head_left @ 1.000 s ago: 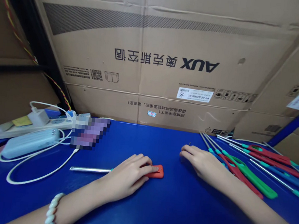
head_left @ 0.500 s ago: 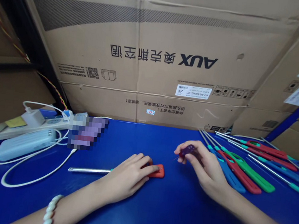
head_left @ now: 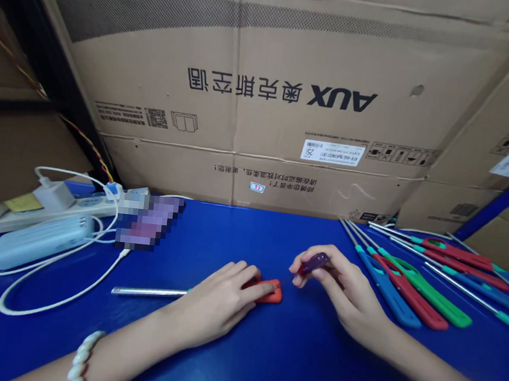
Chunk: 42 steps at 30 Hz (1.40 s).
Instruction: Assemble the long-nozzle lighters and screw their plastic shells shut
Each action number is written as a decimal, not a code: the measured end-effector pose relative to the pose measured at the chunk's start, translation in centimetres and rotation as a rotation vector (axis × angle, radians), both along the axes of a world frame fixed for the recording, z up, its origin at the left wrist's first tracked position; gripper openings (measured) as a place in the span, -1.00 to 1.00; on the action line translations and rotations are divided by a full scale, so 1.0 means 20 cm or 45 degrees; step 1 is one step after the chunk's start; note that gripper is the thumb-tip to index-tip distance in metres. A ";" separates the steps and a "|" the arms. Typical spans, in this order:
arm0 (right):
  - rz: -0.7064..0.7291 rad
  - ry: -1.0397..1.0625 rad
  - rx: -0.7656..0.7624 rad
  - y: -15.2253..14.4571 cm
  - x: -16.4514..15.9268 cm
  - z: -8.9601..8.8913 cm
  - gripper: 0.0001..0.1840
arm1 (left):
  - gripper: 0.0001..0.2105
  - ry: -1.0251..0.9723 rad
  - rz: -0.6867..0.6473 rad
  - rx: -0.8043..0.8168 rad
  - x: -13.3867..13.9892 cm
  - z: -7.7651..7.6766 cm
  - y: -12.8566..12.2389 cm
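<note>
My left hand (head_left: 225, 296) is closed over a red long-nosed gas lighter (head_left: 273, 295) lying flat on the blue table, its fingers pressing on the handle. The lighter's metal tube (head_left: 148, 292) points left from under the hand. In my right hand (head_left: 344, 285) a small screwdriver with a purple handle (head_left: 315, 263) is pinched between thumb and fingers. Its thin shaft slants down to the left, and the tip is at the handle's right end by my left fingertip. Whether the tip sits in a screw is too small to tell.
Several lighters, among them a blue one (head_left: 389, 292), a red one (head_left: 424, 305) and a green one (head_left: 447, 301), lie at the right. A pale blue power bank (head_left: 42, 241), white cables and a power strip (head_left: 84, 206) occupy the left. Cardboard (head_left: 262, 118) walls the back.
My right hand has brought the screwdriver down and left, so its tip now meets the lighter handle's end. My left hand stays on the lighter. The view has shifted slightly.
</note>
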State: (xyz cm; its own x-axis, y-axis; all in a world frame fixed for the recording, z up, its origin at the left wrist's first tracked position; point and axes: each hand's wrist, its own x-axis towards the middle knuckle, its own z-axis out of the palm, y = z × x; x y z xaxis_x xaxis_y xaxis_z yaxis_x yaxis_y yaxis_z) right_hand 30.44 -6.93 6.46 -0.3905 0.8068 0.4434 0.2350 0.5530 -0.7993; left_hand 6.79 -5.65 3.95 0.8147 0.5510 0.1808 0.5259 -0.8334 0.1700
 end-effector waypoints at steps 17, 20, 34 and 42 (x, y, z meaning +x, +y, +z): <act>-0.008 -0.024 0.008 0.01 0.00 0.00 -0.83 | -0.66 -0.076 0.002 -0.016 0.00 0.00 0.00; -0.012 -0.008 -0.005 0.01 0.00 -0.01 -0.83 | -0.65 -0.058 0.009 -0.033 0.00 0.00 0.00; 0.002 0.064 -0.043 0.04 0.00 -0.01 -0.85 | -0.64 -0.088 0.014 -0.022 -0.01 -0.01 0.00; -0.024 -0.205 0.159 -0.01 0.00 -0.01 -0.84 | -0.63 -0.011 -0.024 -0.027 0.01 0.00 -0.02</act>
State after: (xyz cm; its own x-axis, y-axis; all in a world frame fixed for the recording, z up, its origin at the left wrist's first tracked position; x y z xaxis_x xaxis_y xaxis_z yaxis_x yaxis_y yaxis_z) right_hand 30.48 -7.21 6.35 -0.4494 0.7573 0.4739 0.3655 0.6399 -0.6760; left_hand 6.97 -6.02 4.04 0.8234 0.5393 0.1767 0.5085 -0.8393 0.1923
